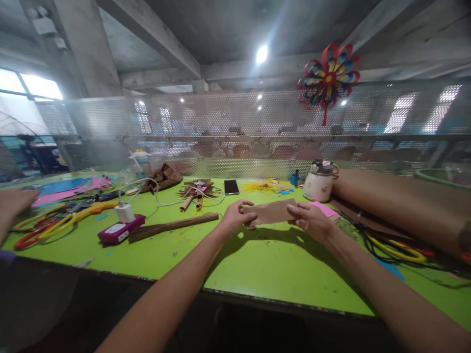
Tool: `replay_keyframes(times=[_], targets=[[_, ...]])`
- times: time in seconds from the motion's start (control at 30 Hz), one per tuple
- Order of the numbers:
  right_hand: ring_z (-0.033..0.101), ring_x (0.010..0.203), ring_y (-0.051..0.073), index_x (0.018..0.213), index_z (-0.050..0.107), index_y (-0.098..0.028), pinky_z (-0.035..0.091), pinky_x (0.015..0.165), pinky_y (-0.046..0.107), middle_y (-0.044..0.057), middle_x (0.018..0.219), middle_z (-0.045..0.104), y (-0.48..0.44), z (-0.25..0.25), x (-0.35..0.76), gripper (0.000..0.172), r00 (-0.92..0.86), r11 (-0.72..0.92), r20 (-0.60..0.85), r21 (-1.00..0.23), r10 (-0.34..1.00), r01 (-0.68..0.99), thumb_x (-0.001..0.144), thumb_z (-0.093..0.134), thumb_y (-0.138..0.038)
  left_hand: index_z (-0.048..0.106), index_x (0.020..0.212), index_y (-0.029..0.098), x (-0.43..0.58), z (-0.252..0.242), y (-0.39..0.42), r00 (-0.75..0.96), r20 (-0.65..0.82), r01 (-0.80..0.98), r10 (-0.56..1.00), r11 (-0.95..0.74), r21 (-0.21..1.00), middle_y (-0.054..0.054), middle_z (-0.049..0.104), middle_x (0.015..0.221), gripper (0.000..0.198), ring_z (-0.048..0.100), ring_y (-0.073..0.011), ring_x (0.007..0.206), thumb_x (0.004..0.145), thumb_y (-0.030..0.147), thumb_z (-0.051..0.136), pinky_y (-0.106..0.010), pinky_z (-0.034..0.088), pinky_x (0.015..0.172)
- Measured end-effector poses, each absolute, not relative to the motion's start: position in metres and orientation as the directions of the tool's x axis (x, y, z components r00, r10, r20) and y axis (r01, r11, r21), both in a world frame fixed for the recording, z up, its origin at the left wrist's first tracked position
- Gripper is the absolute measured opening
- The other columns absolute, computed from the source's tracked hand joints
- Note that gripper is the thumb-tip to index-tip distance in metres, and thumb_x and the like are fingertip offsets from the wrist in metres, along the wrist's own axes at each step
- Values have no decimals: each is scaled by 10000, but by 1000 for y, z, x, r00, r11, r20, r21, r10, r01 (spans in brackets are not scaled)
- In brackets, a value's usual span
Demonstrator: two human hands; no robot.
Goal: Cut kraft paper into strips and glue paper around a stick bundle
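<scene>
A strip of brown paper (270, 213) is stretched between my two hands, a little above the green table (257, 264). Its left end is pinched by my left hand (237, 215), thumb in front. The right end sits between the thumb and fingers of my right hand (311, 219). Just behind my right hand lie pink paper sheets (324, 209). Left of my left hand is a long folded brown paper piece (176, 225). A brown paper craft figure (200, 191) with rolled tubes lies farther back, beside a dark phone (231, 187).
A magenta power strip (121, 229) with a white charger (124, 212) and cable is at left, near yellow- and red-handled scissors (51, 228). A white jug (318, 181) and a large brown paper roll (401, 201) stand right. Behind is a perforated metal screen (228, 127). Another person's arm (14, 206) shows far left.
</scene>
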State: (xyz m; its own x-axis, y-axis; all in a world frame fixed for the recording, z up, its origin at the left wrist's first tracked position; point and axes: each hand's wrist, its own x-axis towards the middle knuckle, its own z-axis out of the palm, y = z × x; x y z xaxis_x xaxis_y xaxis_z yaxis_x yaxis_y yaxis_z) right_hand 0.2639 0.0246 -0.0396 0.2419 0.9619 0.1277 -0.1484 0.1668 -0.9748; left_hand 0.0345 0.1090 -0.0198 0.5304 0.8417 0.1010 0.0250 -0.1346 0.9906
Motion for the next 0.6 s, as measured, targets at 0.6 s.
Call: replay_keyframes(times=[0.6], targets=[[534, 607, 136, 651, 646, -185, 443, 559, 263, 13, 665, 613, 30, -58, 270, 294, 284, 187, 179, -982, 942, 0, 589, 826, -410, 418, 812, 195, 37, -36, 112, 537, 191, 89, 822, -281, 956, 53, 521, 464, 128, 570, -125, 397, 882, 151, 516, -172, 354, 372]])
